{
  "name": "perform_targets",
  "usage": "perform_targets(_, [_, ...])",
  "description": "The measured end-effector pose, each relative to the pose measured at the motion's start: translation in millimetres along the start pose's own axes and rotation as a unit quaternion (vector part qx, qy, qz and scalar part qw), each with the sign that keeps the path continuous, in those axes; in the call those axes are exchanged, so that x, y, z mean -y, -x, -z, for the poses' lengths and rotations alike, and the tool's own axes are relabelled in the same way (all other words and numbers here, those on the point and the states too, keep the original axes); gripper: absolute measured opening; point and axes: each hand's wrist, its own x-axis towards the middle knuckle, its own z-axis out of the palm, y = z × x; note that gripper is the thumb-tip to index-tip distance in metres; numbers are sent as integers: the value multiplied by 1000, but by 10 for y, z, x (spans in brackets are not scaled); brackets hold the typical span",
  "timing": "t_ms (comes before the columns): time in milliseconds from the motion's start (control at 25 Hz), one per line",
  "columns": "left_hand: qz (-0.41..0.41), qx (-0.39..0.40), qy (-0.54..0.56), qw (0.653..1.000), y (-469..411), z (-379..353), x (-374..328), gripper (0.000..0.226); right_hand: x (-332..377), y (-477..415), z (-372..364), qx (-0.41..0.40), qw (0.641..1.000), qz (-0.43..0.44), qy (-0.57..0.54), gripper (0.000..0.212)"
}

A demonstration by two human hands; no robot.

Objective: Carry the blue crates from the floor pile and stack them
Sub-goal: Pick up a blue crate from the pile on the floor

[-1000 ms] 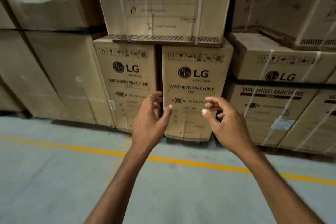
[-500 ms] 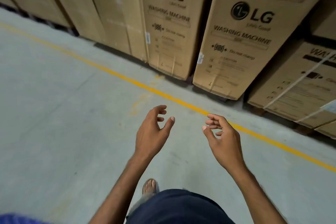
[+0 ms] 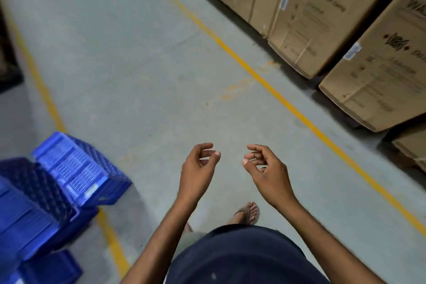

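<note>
A jumbled pile of blue plastic crates lies on the floor at the lower left; the topmost one is tipped with its slotted base facing up. My left hand and my right hand hover side by side over bare concrete, well to the right of the pile. Both hold nothing, with fingers loosely curled and apart. No stacked column of crates is in view.
Tall cardboard washing machine boxes line the right side behind a yellow floor line. Another yellow line runs down the left, past the crates. My sandalled foot stands on the grey concrete floor.
The view has swung down and to the left, from the wall of boxes to the floor. The blue crates have come into sight at the lower left. Both hands stay empty.
</note>
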Motion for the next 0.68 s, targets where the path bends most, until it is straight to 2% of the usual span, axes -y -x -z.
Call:
perform_targets(120, [-10,-67,24,997,156,517,257,24,211,154,-454,25,999,23,9,28])
perform_targets(400, [-29,-205,-17,978,720,1998,1149,41,643,836,-1907,11,993,111,47,31])
perform_targets(680, [35,-336,35,940,1058,3098,1930,38,1021,1235,-3157,168,963,181,108,39])
